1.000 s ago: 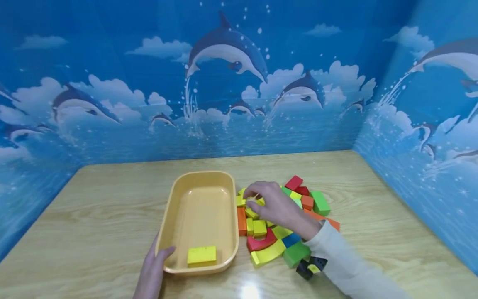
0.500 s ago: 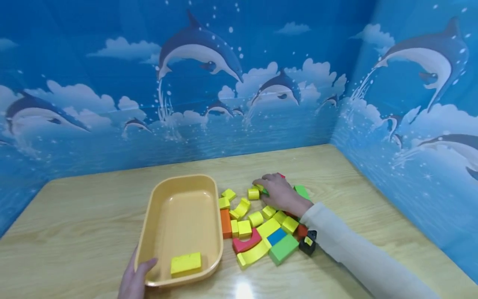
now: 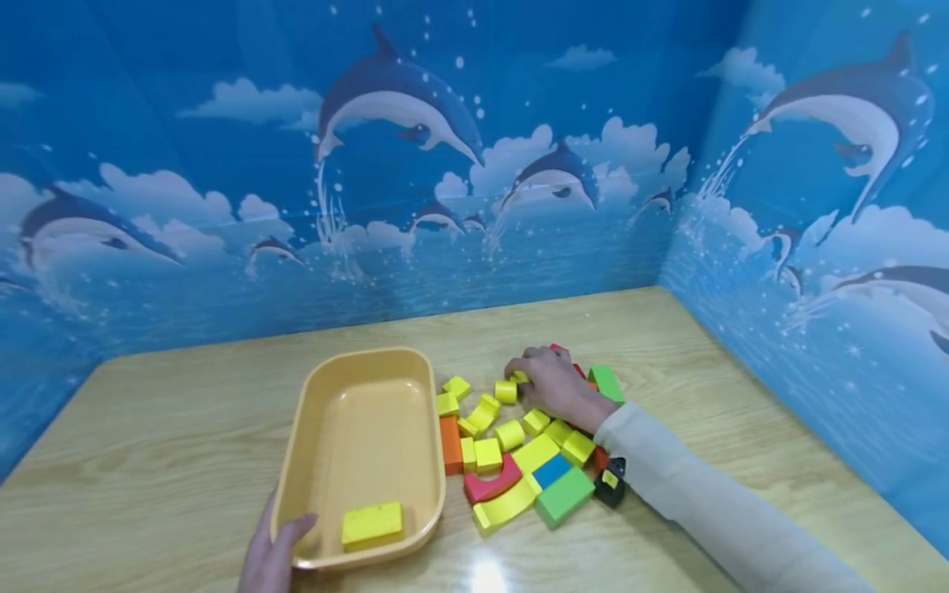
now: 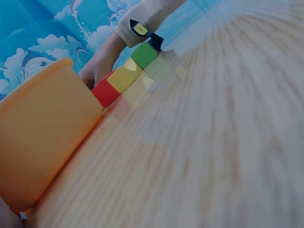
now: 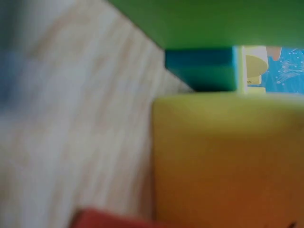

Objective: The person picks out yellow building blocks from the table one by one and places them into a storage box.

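Note:
My left hand (image 3: pixel 270 548) holds the beige plastic tray (image 3: pixel 363 436) at its near left corner, thumb over the rim and fingers outside. One yellow rectangular block (image 3: pixel 372 524) lies inside, near the front end. At the back of the loose blocks, my right hand (image 3: pixel 554 383) has its fingers curled down around a small yellow block (image 3: pixel 521 376), mostly hidden by them. A yellow cylinder (image 3: pixel 507 391) stands just left of those fingertips. In the right wrist view, a yellow block (image 5: pixel 228 156) and a green block (image 5: pixel 223 23) fill most of the picture.
Several blocks spread right of the tray, among them an orange block (image 3: pixel 451 445), a red arch (image 3: pixel 493 483), a blue block (image 3: pixel 552 470) and a green block (image 3: pixel 565 496). A black wrist device (image 3: pixel 610 486) sits at the right sleeve. Dolphin-printed walls (image 3: pixel 445 272) enclose the wooden table (image 3: pixel 185 445).
The head view has turned right. My right hand has moved from the yellow blocks beside the tray to the back of the pile, its fingers now around a yellow block. The left hand keeps its hold.

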`<state>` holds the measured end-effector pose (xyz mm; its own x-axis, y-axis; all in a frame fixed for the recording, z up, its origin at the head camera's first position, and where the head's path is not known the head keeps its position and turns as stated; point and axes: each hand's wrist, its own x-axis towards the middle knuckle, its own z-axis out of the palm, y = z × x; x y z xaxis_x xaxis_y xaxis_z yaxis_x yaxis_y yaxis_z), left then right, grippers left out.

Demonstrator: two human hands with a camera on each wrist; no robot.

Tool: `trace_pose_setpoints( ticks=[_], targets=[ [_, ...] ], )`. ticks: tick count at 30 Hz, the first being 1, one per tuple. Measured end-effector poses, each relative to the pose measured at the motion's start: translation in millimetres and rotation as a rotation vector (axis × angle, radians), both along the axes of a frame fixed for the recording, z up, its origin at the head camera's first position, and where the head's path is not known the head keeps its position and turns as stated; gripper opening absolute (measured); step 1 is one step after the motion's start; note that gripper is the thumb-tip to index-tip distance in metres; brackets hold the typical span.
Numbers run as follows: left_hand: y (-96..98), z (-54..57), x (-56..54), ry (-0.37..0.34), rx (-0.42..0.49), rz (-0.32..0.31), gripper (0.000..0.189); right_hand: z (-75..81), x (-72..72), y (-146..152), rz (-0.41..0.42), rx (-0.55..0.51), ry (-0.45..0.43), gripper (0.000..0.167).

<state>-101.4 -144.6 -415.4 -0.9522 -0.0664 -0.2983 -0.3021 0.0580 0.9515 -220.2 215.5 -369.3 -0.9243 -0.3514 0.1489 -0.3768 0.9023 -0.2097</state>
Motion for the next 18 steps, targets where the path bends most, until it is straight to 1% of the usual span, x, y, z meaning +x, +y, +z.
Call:
trace_pose_setpoints(
  ticks=[6,10,12,16,18],
  targets=[
    [-1.1,-0.4,1.4,0.045,-0.034,-0.004,0.070,2.7,4.9,-4,-0.003,-0.023,0.041,0.025],
    [-0.5,-1.3,1.5,0.044,-0.054,-0.003,0.070,10.2,12.0,-9,-0.009,-0.053,0.060,0.025],
    [-0.3,-2.1,1.5,0.051,-0.061,-0.001,0.070,16.7,17.0,-15,-0.005,-0.095,0.037,0.025],
    [-3.0,-4.5,1.2,0.068,-0.073,-0.001,0.069,29.5,26.7,-32,0.040,-0.157,0.008,0.027],
    [-3.7,-4.6,1.0,0.061,-0.064,-0.004,0.069,34.5,32.1,-42,0.074,-0.168,0.017,0.027]
  ],
)
